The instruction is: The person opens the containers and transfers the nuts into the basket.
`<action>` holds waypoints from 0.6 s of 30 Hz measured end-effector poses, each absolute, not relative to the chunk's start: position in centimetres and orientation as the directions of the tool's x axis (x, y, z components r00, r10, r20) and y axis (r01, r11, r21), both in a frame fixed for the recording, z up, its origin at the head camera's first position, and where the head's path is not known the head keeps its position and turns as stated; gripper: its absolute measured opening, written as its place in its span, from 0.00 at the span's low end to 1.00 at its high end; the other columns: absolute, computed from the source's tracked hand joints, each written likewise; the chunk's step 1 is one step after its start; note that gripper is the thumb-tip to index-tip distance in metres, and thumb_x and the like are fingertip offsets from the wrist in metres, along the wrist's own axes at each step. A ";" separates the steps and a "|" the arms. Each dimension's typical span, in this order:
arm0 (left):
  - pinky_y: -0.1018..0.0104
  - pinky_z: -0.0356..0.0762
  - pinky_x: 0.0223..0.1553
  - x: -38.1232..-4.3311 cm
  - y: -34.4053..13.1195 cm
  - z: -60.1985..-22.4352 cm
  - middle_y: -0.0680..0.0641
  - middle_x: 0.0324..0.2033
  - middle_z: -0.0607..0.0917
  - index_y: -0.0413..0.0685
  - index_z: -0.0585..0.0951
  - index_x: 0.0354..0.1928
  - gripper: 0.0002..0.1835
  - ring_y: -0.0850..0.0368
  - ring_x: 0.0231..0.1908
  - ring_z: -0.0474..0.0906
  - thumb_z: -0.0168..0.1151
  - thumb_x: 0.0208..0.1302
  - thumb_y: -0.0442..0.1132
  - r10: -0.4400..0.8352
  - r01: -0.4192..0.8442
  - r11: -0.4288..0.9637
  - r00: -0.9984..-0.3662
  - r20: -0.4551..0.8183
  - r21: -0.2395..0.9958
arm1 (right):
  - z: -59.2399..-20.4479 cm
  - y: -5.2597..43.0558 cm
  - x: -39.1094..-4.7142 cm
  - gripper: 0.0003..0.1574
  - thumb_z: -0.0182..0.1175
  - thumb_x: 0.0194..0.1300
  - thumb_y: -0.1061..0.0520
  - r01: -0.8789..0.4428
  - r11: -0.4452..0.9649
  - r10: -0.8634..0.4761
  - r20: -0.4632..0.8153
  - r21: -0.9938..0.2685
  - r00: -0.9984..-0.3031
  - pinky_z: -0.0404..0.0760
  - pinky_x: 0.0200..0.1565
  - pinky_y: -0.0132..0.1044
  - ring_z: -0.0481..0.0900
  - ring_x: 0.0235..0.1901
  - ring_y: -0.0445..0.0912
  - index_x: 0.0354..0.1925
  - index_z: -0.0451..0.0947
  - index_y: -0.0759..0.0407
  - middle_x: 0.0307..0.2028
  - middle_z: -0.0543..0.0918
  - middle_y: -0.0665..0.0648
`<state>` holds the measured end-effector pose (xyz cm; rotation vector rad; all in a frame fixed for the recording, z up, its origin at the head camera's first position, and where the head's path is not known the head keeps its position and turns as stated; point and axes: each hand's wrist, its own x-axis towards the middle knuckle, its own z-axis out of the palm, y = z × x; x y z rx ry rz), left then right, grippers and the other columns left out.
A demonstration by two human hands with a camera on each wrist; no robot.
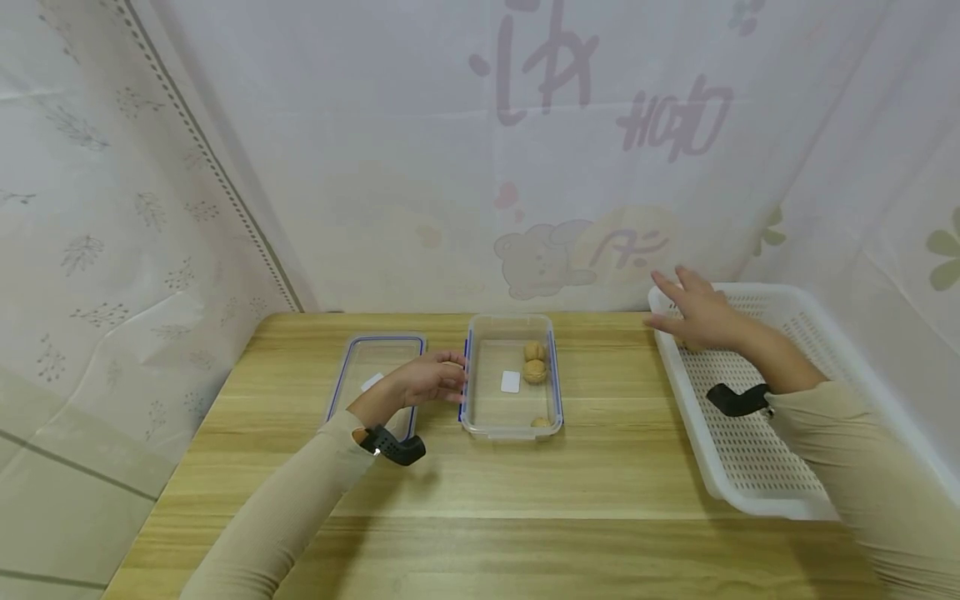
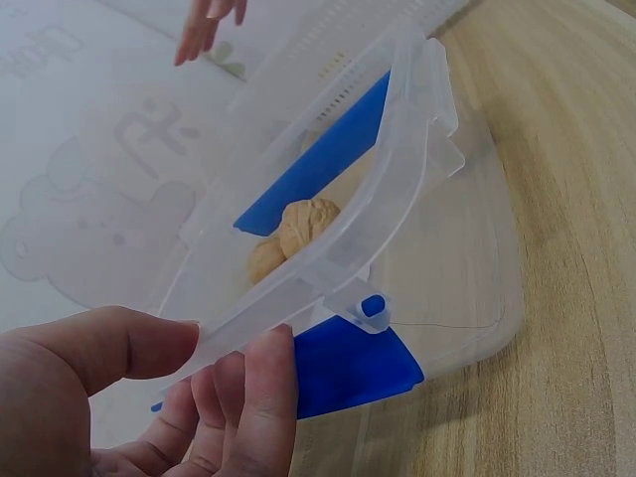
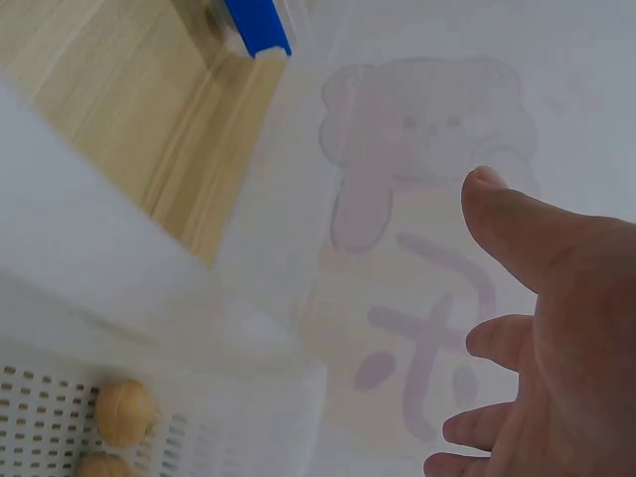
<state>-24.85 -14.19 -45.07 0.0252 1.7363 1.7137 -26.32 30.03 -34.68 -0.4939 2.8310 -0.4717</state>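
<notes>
A clear plastic food container (image 1: 487,412) with blue side latches stands at mid-table. Two walnuts (image 1: 535,372) sit together at its right side, and part of another walnut (image 1: 541,422) shows near the front. My left hand (image 1: 431,379) grips the container's left wall, thumb at the rim and fingers by the blue latch (image 2: 353,368). Over the left rim of a white perforated basket (image 1: 693,442), my right hand (image 1: 701,315) hovers with fingers spread and nothing in it. Walnuts (image 3: 126,411) lie inside the basket, mostly hidden by that hand in the head view.
The container's clear lid (image 1: 352,367), with a blue seal, lies on the wooden table (image 1: 480,550) left of the container, partly under the left forearm. A printed curtain (image 1: 375,167) hangs behind the table's back edge. Each wrist wears a black camera mount.
</notes>
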 end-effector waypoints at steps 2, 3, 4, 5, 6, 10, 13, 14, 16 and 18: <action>0.63 0.89 0.46 -24.8 -14.2 -45.1 0.46 0.37 0.75 0.30 0.66 0.59 0.18 0.58 0.35 0.76 0.52 0.69 0.25 0.466 -0.438 0.130 -0.765 -0.445 0.889 | -34.6 29.3 -26.1 0.55 0.53 0.77 0.36 -0.303 0.891 -0.374 -0.167 -0.339 -0.912 0.38 0.63 0.86 0.32 0.74 0.76 0.80 0.40 0.64 0.75 0.34 0.81; 0.63 0.89 0.46 -24.8 -14.2 -45.1 0.46 0.37 0.75 0.30 0.66 0.59 0.18 0.58 0.35 0.76 0.51 0.69 0.25 0.467 -0.438 0.129 -0.765 -0.444 0.890 | -34.6 29.0 -26.0 0.55 0.53 0.77 0.37 -0.312 0.890 -0.381 -0.165 -0.334 -0.910 0.38 0.63 0.86 0.32 0.74 0.76 0.80 0.40 0.64 0.75 0.35 0.81; 0.63 0.89 0.45 -24.9 -14.2 -45.1 0.46 0.37 0.75 0.30 0.66 0.59 0.18 0.58 0.35 0.76 0.51 0.69 0.25 0.466 -0.438 0.128 -0.765 -0.444 0.890 | -34.7 28.6 -25.9 0.54 0.54 0.77 0.37 -0.321 0.887 -0.389 -0.162 -0.331 -0.907 0.38 0.63 0.86 0.33 0.74 0.76 0.80 0.41 0.64 0.75 0.35 0.80; 0.63 0.89 0.45 -24.9 -14.2 -45.0 0.46 0.37 0.75 0.30 0.66 0.59 0.18 0.57 0.35 0.76 0.51 0.69 0.25 0.466 -0.438 0.128 -0.765 -0.443 0.890 | -34.7 28.3 -25.9 0.54 0.54 0.77 0.37 -0.330 0.886 -0.396 -0.162 -0.325 -0.904 0.39 0.63 0.86 0.33 0.74 0.76 0.80 0.41 0.63 0.76 0.35 0.80; 0.63 0.89 0.45 -24.9 -14.2 -45.0 0.46 0.37 0.74 0.30 0.66 0.59 0.18 0.57 0.35 0.76 0.51 0.69 0.25 0.467 -0.437 0.128 -0.766 -0.442 0.891 | -34.7 28.0 -25.8 0.54 0.54 0.77 0.37 -0.339 0.885 -0.403 -0.160 -0.320 -0.901 0.39 0.63 0.86 0.33 0.74 0.76 0.81 0.41 0.63 0.76 0.35 0.80; 0.63 0.89 0.45 -24.8 -14.2 -45.0 0.46 0.37 0.74 0.30 0.66 0.59 0.18 0.57 0.35 0.76 0.52 0.70 0.25 0.468 -0.434 0.134 -0.765 -0.443 0.891 | -35.0 26.8 -25.6 0.53 0.54 0.77 0.38 -0.374 0.873 -0.435 -0.153 -0.313 -0.887 0.38 0.64 0.85 0.33 0.74 0.76 0.81 0.42 0.62 0.76 0.35 0.78; 0.63 0.89 0.45 -24.8 -14.2 -45.0 0.46 0.37 0.75 0.29 0.65 0.59 0.17 0.57 0.35 0.76 0.52 0.70 0.25 0.471 -0.429 0.137 -0.765 -0.440 0.893 | -35.2 25.8 -25.6 0.52 0.53 0.77 0.37 -0.401 0.860 -0.463 -0.152 -0.316 -0.873 0.37 0.65 0.84 0.33 0.74 0.75 0.81 0.43 0.60 0.77 0.35 0.77; 0.63 0.89 0.44 -24.8 -14.2 -45.0 0.46 0.37 0.75 0.29 0.65 0.59 0.17 0.57 0.35 0.76 0.52 0.70 0.25 0.472 -0.428 0.137 -0.765 -0.438 0.893 | -35.1 25.4 -25.5 0.51 0.53 0.77 0.37 -0.406 0.857 -0.469 -0.156 -0.317 -0.869 0.37 0.66 0.83 0.33 0.75 0.75 0.81 0.43 0.60 0.77 0.35 0.76; 0.63 0.89 0.44 -24.8 -14.2 -45.0 0.46 0.36 0.75 0.29 0.65 0.59 0.18 0.57 0.35 0.76 0.51 0.70 0.25 0.474 -0.427 0.135 -0.765 -0.436 0.894 | -35.2 24.8 -25.5 0.52 0.52 0.77 0.36 -0.420 0.849 -0.486 -0.160 -0.319 -0.859 0.36 0.67 0.82 0.32 0.75 0.74 0.81 0.43 0.59 0.78 0.34 0.75; 0.63 0.89 0.44 -24.8 -14.2 -45.0 0.46 0.36 0.75 0.28 0.65 0.59 0.18 0.57 0.35 0.76 0.51 0.70 0.25 0.474 -0.428 0.133 -0.765 -0.436 0.894 | -35.2 24.1 -25.6 0.51 0.52 0.77 0.36 -0.433 0.843 -0.498 -0.160 -0.320 -0.852 0.36 0.68 0.81 0.32 0.75 0.73 0.81 0.43 0.58 0.78 0.35 0.74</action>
